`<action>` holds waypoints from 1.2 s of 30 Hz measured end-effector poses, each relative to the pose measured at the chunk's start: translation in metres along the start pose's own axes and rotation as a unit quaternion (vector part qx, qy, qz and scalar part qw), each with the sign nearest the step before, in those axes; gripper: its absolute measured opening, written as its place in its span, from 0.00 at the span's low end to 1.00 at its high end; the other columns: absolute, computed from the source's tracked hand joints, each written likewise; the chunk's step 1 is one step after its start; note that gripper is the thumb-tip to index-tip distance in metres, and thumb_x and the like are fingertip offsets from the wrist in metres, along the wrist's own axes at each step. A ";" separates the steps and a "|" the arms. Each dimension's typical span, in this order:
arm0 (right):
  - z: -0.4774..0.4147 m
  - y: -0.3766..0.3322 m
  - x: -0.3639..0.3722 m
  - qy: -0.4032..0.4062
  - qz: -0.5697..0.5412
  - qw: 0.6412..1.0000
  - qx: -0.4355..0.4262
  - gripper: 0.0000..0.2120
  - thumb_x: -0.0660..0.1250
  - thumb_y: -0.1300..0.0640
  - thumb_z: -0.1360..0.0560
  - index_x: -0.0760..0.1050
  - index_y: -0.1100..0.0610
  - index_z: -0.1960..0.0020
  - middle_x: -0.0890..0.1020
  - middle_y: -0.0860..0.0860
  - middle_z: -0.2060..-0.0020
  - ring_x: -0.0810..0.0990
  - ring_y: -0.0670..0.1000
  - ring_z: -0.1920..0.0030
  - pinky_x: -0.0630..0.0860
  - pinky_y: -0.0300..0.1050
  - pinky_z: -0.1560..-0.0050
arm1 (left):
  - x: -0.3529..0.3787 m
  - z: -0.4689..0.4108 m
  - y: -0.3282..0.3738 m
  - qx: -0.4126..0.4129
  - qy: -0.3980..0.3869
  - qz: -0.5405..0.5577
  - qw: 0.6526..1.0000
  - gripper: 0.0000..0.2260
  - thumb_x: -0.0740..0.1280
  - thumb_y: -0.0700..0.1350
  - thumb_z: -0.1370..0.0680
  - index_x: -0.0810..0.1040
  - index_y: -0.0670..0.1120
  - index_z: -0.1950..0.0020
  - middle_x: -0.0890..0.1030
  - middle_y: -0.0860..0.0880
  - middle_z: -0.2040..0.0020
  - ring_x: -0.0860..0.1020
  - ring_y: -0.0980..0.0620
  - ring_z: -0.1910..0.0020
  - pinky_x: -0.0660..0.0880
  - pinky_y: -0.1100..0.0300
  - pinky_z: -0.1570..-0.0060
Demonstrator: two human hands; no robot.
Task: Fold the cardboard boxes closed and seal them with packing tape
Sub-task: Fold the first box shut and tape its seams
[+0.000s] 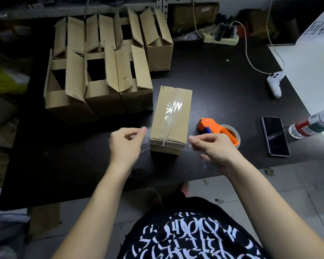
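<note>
A person is standing at a black table (223, 86), stretching a strip of clear tape (166, 144) across the near end of a closed cardboard box (163, 116). The left hand (126, 144) is pinching one end of the strip and the right hand (213, 148) is pinching the other, fingers curled. The box is lying near the table's front edge, its long axis running away from the person and leaning slightly right at the far end, with a taped seam (173, 109) running lengthwise along its top. An orange tape dispenser (213, 126) is resting just beside the box on the right. Behind and to the left, a cluster of open boxes (101, 94) is standing with flaps raised; their insides are too dark to tell what they hold. A phone (275, 136), a bottle (310, 126) and a white controller (274, 83) on a cable are lying to the right. Pale floor tiles (269, 184) are showing below the table edge.
</note>
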State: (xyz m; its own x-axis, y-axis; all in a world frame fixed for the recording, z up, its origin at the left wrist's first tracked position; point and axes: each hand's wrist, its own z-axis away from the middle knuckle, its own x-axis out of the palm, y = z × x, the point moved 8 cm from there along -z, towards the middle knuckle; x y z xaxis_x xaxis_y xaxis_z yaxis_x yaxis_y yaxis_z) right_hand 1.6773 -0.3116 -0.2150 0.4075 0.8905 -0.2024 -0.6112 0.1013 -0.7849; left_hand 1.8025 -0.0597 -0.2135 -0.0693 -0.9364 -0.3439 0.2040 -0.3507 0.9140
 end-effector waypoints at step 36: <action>-0.031 0.065 0.028 -0.094 -0.156 0.968 0.174 0.26 0.78 0.47 0.30 0.78 0.48 0.35 0.86 0.47 0.59 0.83 0.43 0.66 0.71 0.44 0.59 | 0.043 -0.009 -0.068 -0.232 -0.112 0.213 0.942 0.08 0.76 0.41 0.23 0.85 0.49 0.46 0.88 0.48 0.56 0.84 0.55 0.59 0.72 0.62 0.58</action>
State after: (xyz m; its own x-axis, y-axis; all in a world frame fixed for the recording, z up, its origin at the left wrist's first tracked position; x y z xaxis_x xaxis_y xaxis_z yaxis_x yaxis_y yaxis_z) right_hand 1.6700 -0.2936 -0.2899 0.4979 0.8545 0.1478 -0.6832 0.4915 -0.5400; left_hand 1.7944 -0.0757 -0.2925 -0.0788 -0.9876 0.1354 0.6611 0.0499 0.7486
